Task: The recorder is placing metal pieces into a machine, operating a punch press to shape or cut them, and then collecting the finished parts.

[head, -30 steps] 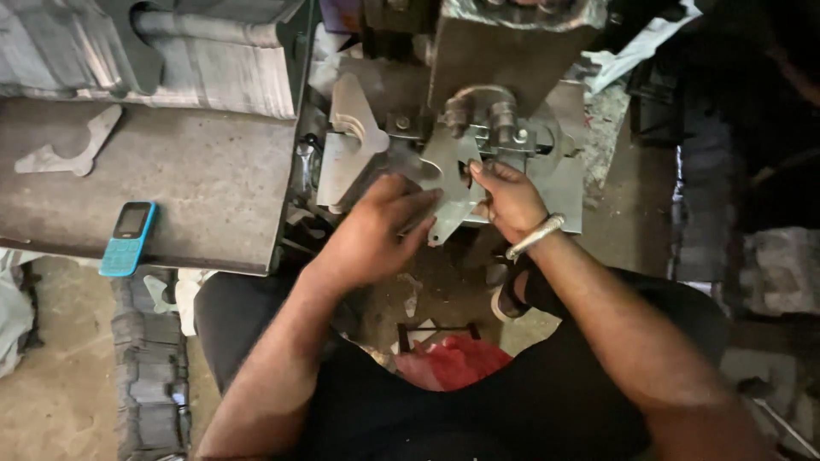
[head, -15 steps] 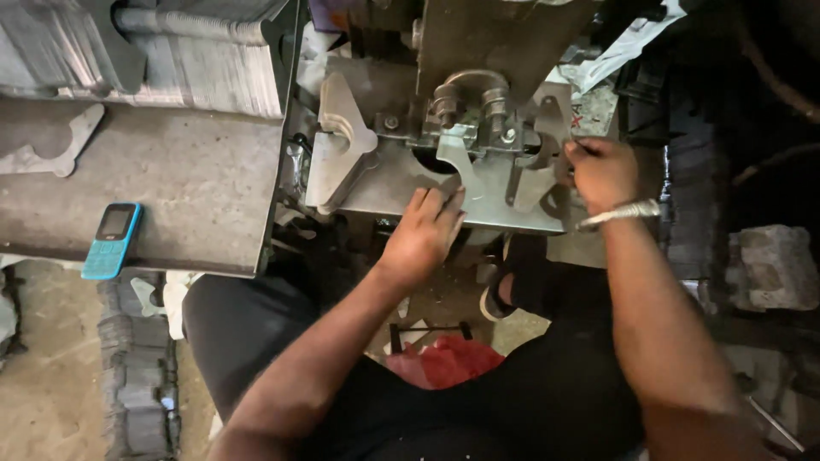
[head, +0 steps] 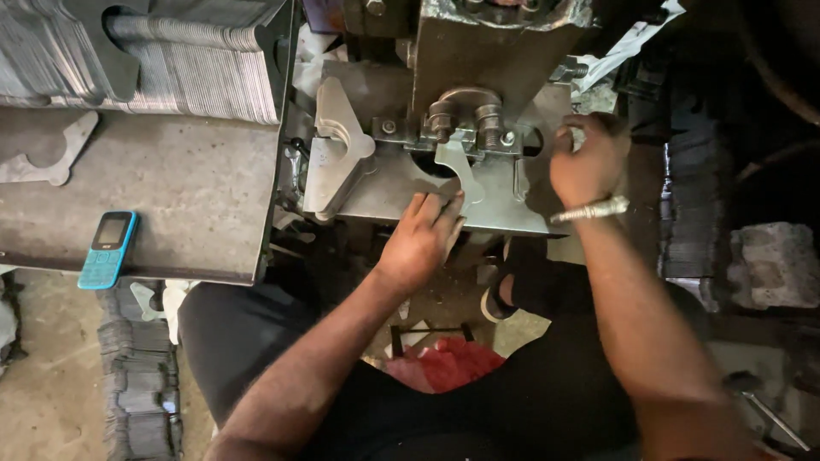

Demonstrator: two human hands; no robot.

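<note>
On the press bed (head: 504,218), near its front edge, my left hand (head: 423,235) lies flat, fingers together and stretched over a flat steel blank (head: 465,175) with a rounded notch cut into it. The fingertips press on the blank rather than wrap it. How far the blank reaches under the tooling I cannot tell; a clamp with a bent U-bolt (head: 461,107) and two nuts covers its far end.

My right hand (head: 585,162) is at the right edge of the bed, turned knuckles up, a metal bangle (head: 589,209) at the wrist. Its fingers curl down behind the edge into shadow, so I cannot tell whether they close on anything.

At the left end of the bed stands a thick grey guide plate (head: 337,158) with a half-round cutout, its surface dull and scuffed. Above it the dark ram block (head: 487,43) is cut off by the top of the view.

Left of the press, a worn steel table (head: 179,196) carries a blue keypad phone (head: 107,249) near its front edge and one loose cut plate (head: 47,158) at its left edge. Along its back edge lean packed rows of thin stamped sheets (head: 188,72), edges bright and ribbed. A red cloth (head: 444,363) lies between my knees, partly hidden by my arm.
</note>
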